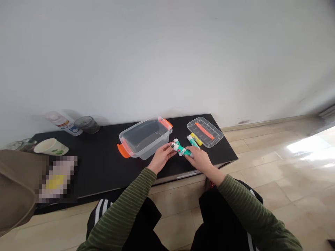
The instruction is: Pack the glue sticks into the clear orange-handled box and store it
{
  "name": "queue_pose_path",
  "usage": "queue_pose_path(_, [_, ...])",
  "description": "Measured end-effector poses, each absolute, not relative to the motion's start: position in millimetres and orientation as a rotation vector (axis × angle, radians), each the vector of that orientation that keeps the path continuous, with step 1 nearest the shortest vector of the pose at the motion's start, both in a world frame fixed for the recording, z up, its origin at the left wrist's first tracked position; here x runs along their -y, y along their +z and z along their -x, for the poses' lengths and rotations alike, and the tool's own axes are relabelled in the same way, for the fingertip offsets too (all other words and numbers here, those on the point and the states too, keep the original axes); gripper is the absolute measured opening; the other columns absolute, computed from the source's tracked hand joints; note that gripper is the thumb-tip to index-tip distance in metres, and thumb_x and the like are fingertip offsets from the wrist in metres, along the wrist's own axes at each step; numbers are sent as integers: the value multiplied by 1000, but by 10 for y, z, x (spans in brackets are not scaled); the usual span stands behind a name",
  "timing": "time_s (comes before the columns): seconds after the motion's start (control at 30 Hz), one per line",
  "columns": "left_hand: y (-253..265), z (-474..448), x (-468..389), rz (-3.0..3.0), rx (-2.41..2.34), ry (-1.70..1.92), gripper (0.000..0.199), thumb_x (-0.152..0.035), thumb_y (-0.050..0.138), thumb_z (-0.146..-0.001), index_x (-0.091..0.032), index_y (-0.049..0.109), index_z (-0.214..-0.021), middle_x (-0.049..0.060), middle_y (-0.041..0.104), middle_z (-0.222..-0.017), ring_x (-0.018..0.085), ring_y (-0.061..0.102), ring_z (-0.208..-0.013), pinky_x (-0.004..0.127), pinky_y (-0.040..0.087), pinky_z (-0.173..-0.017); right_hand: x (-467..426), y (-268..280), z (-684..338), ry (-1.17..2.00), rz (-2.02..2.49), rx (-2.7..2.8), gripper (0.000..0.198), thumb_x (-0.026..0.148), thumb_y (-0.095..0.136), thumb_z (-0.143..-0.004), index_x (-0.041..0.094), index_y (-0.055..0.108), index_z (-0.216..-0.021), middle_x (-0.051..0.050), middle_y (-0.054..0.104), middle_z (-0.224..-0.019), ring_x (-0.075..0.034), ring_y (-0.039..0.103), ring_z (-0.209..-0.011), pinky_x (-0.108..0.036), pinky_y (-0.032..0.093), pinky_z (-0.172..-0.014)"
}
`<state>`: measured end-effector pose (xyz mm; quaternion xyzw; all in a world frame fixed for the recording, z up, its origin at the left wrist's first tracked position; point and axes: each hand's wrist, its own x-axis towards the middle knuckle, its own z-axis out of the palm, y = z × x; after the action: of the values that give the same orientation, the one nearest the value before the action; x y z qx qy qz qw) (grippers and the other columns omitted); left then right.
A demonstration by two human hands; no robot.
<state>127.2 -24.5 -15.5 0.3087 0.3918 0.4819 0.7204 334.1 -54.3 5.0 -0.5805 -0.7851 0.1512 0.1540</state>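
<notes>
A white paper cup (53, 147) with green leaf marks is on the black surface (96, 167). Beyond the cup, toward the pale wall (167, 62), are a white can (65, 124) and, farther to its right, a dark see-through glass (88, 124). On the near side of the cup is a pixelated pale item (61, 172) with a yellow patch; brown fabric (18, 191) fills the space to its left. Well right of the cup spreads the beige tiled floor (269, 157).

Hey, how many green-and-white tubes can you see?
3: one tube held between the left hand and right hand, a second tube partly behind it, a third tube beside the yellow item. Hands may hide more.
</notes>
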Motion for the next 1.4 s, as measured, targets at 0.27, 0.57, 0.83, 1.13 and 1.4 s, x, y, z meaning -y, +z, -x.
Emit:
queue_pose_path(0.27, [-135,-1232,217,-814,-827,1014,35,-34,81,-76,-17,76,-107,9,72,-115,21,67,-105,38,51,-102,538,81,-3352,552,1573,2194,34,26,56,-93,21,63,-126,-9,71,-118,-21,65,-107,-27,45,-89])
queue_pose_path(0.57, [-225,-1237,170,-1007,-870,887,51,-42,82,-72,-15,72,-114,10,71,-116,22,67,-102,37,54,-94,500,89,-3390,993,1601,2167,20,26,62,-89,18,68,-106,-1,71,-80,-14,63,-71,-23,40,-67])
queue_pose_path(0.83, [-369,-1241,-79,-1597,-1538,816,42,-25,58,-89,-15,64,-129,11,75,-98,22,71,-85,37,55,-85,284,102,-3366,452,2121,2210,34,44,52,-94,19,64,-114,-14,67,-110,-28,65,-102,-32,46,-77])
queue_pose_path(1.13, [-428,-1390,-81,-2062,-1743,473,35,-14,51,-90,-15,62,-124,15,63,-127,29,63,-115,40,47,-99,112,-52,-3275,274,2248,2216,33,40,51,-95,17,63,-116,-17,67,-112,-30,57,-116,-38,49,-85])
queue_pose_path(1.4, [-416,-1286,-39,-2081,-1752,394,24,-16,56,-88,-16,62,-111,14,67,-112,28,65,-106,38,48,-90,43,-115,-3141,171,2160,2238,28,23,53,-94,15,60,-120,-18,59,-127,-28,52,-121,-32,51,-78])
